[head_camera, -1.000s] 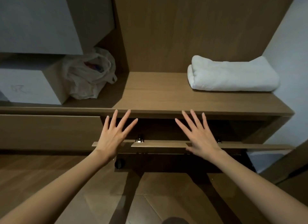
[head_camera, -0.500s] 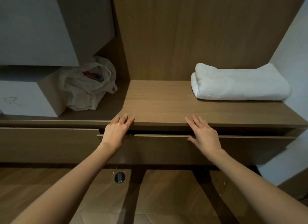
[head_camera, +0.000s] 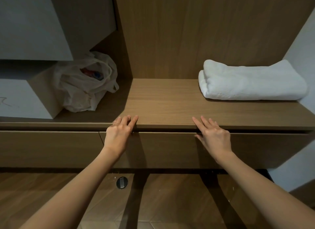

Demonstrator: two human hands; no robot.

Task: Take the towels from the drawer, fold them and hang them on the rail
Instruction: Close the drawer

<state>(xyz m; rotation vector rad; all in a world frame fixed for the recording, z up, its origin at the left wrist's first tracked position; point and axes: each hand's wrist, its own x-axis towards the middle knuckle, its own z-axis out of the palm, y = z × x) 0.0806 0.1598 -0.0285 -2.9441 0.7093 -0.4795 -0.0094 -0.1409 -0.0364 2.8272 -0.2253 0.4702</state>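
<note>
A folded white towel (head_camera: 252, 83) lies at the right end of the wooden shelf (head_camera: 163, 102). Under the shelf, the wooden drawer (head_camera: 167, 148) is pushed in, its front nearly flush. My left hand (head_camera: 119, 133) presses flat against the drawer's top edge, fingers straight and reaching onto the shelf lip. My right hand (head_camera: 213, 136) presses the drawer front the same way, further right, fingers straight. Neither hand holds anything. The inside of the drawer is hidden and no rail is in view.
A crumpled white plastic bag (head_camera: 85, 85) sits in the left corner of the shelf beside a white box (head_camera: 20, 99). A grey cabinet (head_camera: 30, 24) hangs above it. A round black floor fitting (head_camera: 122, 182) lies on the wooden floor below.
The drawer stood open a second ago; both hands have pushed it in until it is nearly flush. The view has shifted closer to the shelf.
</note>
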